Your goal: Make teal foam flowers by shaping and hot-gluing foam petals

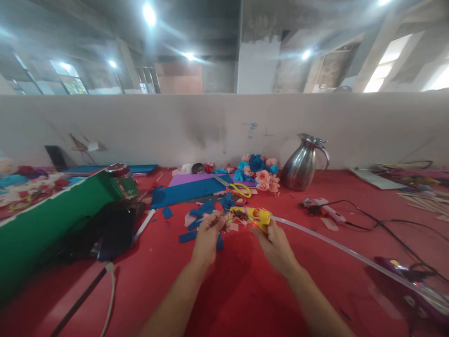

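Observation:
My right hand [278, 245] is wrapped round a yellow hot glue gun [260, 215], whose dark, gummed-up nozzle end points left. A small red light glows on its underside. Out of its back runs a long, clear glue stick [326, 239]. My left hand [209, 234] is closed in a pinch just left of the nozzle; whatever sits between its fingertips is too small to make out. Beneath and behind both hands lie blue paper scraps [187, 236] and pink bits. Scissors with yellow handles [240, 189] rest on a blue sheet [192, 191] just beyond.
Pink and blue paper flowers [257, 169] stand at the back beside a steel jug [302, 164]. A pink tool [331, 213] with a black cord and a purple device [403, 281] lie right. Left are a green box [66, 220], a jar [121, 181] and a black object [114, 229].

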Tool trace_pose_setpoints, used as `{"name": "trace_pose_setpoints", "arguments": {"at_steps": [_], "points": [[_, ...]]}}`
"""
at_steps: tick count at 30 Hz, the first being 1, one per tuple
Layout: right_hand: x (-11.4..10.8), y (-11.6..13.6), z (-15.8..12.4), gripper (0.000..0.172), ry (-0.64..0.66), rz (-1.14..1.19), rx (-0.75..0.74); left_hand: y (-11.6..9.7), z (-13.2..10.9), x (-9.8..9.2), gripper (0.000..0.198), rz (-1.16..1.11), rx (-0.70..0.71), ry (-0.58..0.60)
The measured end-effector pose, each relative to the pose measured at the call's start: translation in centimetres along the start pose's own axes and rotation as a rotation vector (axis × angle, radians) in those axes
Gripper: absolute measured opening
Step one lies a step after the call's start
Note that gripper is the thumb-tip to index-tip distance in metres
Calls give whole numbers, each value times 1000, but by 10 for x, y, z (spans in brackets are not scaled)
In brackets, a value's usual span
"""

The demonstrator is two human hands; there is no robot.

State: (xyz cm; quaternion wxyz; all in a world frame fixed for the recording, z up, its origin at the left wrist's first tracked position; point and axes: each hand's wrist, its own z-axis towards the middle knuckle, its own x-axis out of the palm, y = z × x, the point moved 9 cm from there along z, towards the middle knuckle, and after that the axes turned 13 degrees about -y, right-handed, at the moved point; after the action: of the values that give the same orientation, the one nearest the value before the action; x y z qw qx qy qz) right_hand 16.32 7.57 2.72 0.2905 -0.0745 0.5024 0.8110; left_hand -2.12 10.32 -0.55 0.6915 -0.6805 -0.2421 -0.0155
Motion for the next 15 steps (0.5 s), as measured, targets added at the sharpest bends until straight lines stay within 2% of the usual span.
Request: {"name": "trace_pose_setpoints", "arguments": {"at_steps": [8,15], "points": [[-1,-2,1,29,14,-8,42,6,0,1,19,-157,-147,9],[-1,-4,3,29,16,-22,70,8,1,2,20,-216,-197,11]]}}
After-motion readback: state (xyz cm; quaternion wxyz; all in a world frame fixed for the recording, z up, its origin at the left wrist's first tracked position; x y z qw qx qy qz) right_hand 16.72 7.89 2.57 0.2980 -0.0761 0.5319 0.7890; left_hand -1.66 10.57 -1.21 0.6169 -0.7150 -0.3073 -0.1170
